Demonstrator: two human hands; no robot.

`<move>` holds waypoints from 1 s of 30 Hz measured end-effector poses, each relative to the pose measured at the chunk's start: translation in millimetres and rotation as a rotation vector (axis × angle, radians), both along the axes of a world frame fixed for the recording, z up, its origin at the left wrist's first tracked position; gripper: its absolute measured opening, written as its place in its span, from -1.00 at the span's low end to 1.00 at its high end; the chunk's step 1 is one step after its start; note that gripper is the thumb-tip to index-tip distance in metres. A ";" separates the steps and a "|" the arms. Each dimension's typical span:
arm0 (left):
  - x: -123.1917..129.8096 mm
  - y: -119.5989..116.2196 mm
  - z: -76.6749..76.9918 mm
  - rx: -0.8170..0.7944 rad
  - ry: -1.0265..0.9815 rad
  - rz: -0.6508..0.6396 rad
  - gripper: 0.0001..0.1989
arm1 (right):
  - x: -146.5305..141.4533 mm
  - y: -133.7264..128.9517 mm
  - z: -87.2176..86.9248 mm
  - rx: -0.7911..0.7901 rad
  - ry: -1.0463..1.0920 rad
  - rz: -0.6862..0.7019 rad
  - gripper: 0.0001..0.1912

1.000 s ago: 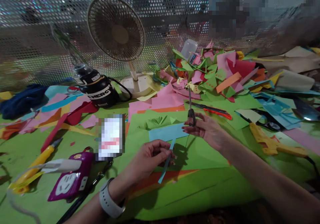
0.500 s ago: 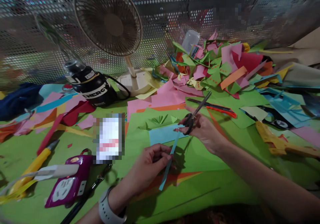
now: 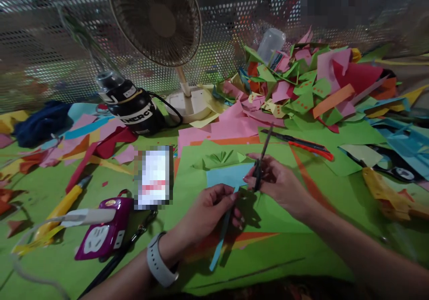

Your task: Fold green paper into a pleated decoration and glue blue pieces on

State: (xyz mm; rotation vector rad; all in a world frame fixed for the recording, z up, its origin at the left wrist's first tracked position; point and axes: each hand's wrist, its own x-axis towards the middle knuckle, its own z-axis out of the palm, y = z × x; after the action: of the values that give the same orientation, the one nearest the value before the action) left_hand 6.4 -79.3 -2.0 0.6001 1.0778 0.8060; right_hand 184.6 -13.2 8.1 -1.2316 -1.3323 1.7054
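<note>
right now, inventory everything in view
mesh: 1, grey, background
fan: 1, beige, back
bottle: 1, black, by fan
cloth: 1, navy, left
container: 1, clear, back
paper scraps: many, mixed, around
cutter: 1, black-orange, right
glue gun: 1, yellow, right
screen: 1, white, left
box: 1, purple, left
tool: 1, yellow, left
sheets: several, mostly green, centre
strip: 1, blue, front
scissors: 1, dark, centre
watchband: 1, white, front
left hand: 1, bare, holding strip
right hand: 1, bare, holding scissors

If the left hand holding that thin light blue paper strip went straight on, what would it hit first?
Probably the black-handled metal scissors held in the bare right hand; depth is unclear, so the left hand might pass beneath.
</note>
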 end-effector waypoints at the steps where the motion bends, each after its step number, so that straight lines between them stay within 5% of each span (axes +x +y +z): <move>1: -3.3 -0.1 -0.5 0.004 0.009 0.004 -0.61 | 4.3 2.3 0.5 -0.026 -0.031 0.046 -0.39; 7: -20.3 3.6 0.6 0.123 0.084 0.039 -0.66 | 22.5 1.9 5.3 -0.217 -0.161 0.328 -0.60; 16: -26.2 8.4 2.5 0.051 0.040 0.114 -0.64 | 26.7 -9.4 4.7 -0.295 -0.209 0.573 -0.71; 30: -28.7 8.0 0.1 0.038 -0.041 0.145 -0.64 | 24.9 -14.2 3.7 -0.331 -0.236 0.589 -0.68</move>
State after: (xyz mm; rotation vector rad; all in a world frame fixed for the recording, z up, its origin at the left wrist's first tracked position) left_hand -22.3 -71.3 -1.9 0.5390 1.0796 0.9629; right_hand 209.5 -27.4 11.8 -1.3362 -1.7256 2.3200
